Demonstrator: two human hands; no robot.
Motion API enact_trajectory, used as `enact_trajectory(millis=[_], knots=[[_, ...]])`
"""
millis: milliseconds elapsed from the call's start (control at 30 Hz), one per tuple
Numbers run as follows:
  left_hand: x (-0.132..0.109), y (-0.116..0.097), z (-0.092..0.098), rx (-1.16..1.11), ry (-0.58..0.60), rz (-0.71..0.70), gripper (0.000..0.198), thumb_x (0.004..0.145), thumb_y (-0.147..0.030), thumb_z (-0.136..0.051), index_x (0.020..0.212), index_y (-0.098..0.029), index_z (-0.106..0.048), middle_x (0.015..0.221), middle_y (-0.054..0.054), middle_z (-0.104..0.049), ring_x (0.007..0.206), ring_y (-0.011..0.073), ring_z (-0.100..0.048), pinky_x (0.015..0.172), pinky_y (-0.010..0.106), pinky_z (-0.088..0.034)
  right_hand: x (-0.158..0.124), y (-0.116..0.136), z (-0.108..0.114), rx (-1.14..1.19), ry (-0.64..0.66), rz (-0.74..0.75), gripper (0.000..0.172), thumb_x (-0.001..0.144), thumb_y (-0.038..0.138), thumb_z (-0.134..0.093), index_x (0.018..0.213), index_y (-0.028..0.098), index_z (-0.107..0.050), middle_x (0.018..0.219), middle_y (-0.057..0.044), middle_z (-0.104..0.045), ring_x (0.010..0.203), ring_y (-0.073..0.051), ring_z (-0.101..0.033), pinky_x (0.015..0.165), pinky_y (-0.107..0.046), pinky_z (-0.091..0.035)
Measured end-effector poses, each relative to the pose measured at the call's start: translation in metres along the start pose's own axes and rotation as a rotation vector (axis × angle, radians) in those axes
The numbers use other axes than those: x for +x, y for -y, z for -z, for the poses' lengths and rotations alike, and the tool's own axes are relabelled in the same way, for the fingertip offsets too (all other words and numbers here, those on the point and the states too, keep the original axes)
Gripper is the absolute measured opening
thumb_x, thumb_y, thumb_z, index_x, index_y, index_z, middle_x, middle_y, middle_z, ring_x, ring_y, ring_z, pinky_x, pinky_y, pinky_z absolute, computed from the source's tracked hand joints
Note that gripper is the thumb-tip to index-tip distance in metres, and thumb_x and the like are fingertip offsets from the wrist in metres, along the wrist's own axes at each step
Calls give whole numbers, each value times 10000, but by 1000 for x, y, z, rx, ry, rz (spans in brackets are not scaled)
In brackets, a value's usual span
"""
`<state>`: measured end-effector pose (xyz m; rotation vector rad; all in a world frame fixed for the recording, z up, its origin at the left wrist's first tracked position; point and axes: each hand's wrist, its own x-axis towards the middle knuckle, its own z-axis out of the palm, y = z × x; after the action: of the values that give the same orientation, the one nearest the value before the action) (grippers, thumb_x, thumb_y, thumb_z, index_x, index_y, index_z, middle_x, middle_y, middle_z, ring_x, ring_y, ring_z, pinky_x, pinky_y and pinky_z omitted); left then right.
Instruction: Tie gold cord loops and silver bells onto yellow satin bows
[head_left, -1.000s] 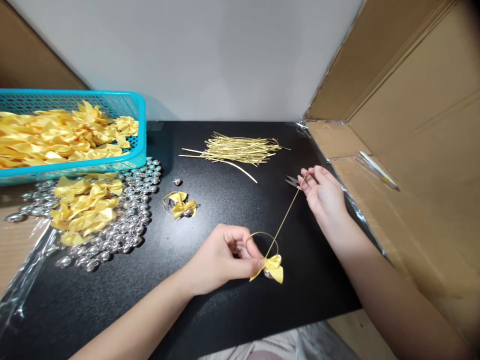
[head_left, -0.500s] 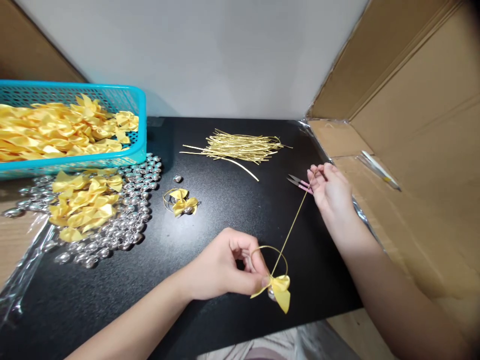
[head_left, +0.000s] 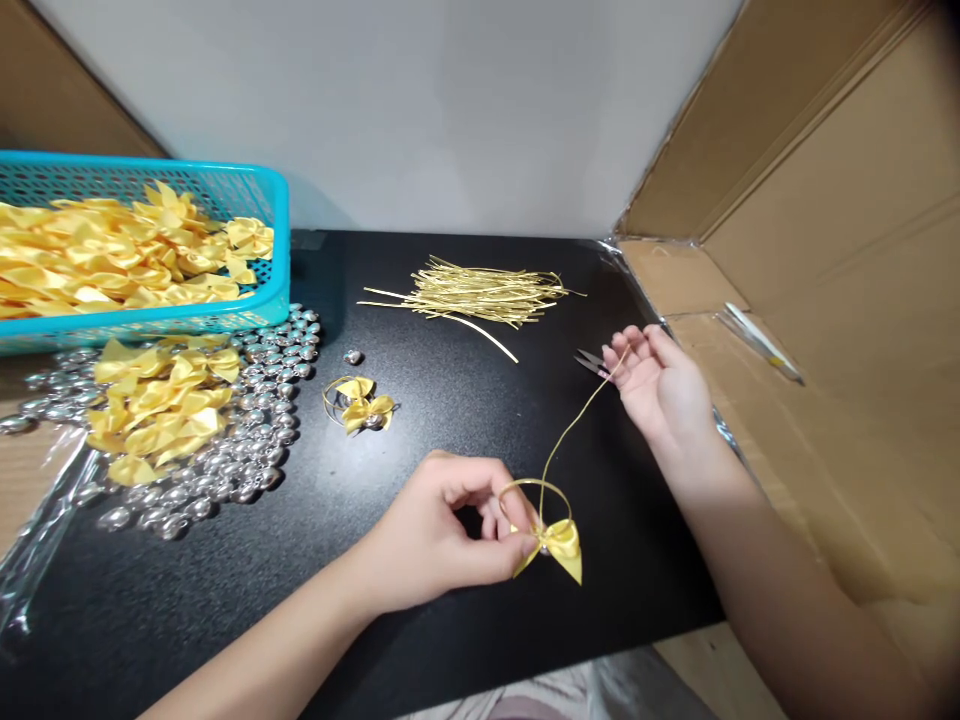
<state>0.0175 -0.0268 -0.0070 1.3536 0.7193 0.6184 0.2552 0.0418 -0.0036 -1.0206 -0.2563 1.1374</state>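
My left hand [head_left: 461, 530] pinches a yellow satin bow [head_left: 564, 545] between thumb and fingers, low over the black table. A thin gold ring [head_left: 551, 484] rises from the bow, and a loose gold cord [head_left: 559, 440] curves up to the right. A silver bell is mostly hidden under the bow. My right hand [head_left: 660, 385] is palm up, fingers apart from the thumb, with the cord's far end against its fingers. Beside those fingers lie small scissors [head_left: 591, 362], their pink handles mostly covered by the hand.
A turquoise basket [head_left: 280, 240] of yellow bows stands at left, with silver bells [head_left: 262, 475] and more bows before it. Bows with a gold ring [head_left: 367, 405] lie mid-table, gold cords [head_left: 487, 292] behind. White tweezers [head_left: 763, 343] rest on cardboard at right.
The cord, straight and taut before, is now slack and curved. The bow has risen slightly and spread flatter in my left hand, and my right fingers have loosened, covering more of the scissors.
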Motion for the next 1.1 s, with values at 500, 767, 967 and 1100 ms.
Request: enact_trajectory(millis=[500,767,967,1100], knots=[[1,2,3,428,-141,-402,123,752,-22,-675,780,-142,-669,686,33,-728,578,108,-648,558,186,-517,-4,28,1,0,146,0,289,970,171,-447,681,189,-455,537,86,-315,373,-49,-221,320,-143,-214],[3,-6,3,428,-95,-364,190,773,-21,-662,651,-163,-625,718,46,-757,639,127,-702,596,195,-537,0,38,4,-29,100,68,382,998,170,-369,624,188,-446,536,74,-289,386,-58,-167,317,-149,-216],[3,-7,2,315,-151,-213,183,733,-79,-699,591,-157,-615,644,51,-750,559,138,-680,546,214,-527,9,40,11,-28,52,80,374,988,158,-397,617,184,-436,518,81,-274,376,-52,-169,312,-144,-211],[2,-5,2,135,-156,-41,177,721,-141,-731,581,-148,-622,658,59,-765,555,135,-673,521,206,-516,13,40,14,-45,28,59,365,978,158,-428,615,188,-421,518,83,-265,371,-52,-178,312,-146,-206]])
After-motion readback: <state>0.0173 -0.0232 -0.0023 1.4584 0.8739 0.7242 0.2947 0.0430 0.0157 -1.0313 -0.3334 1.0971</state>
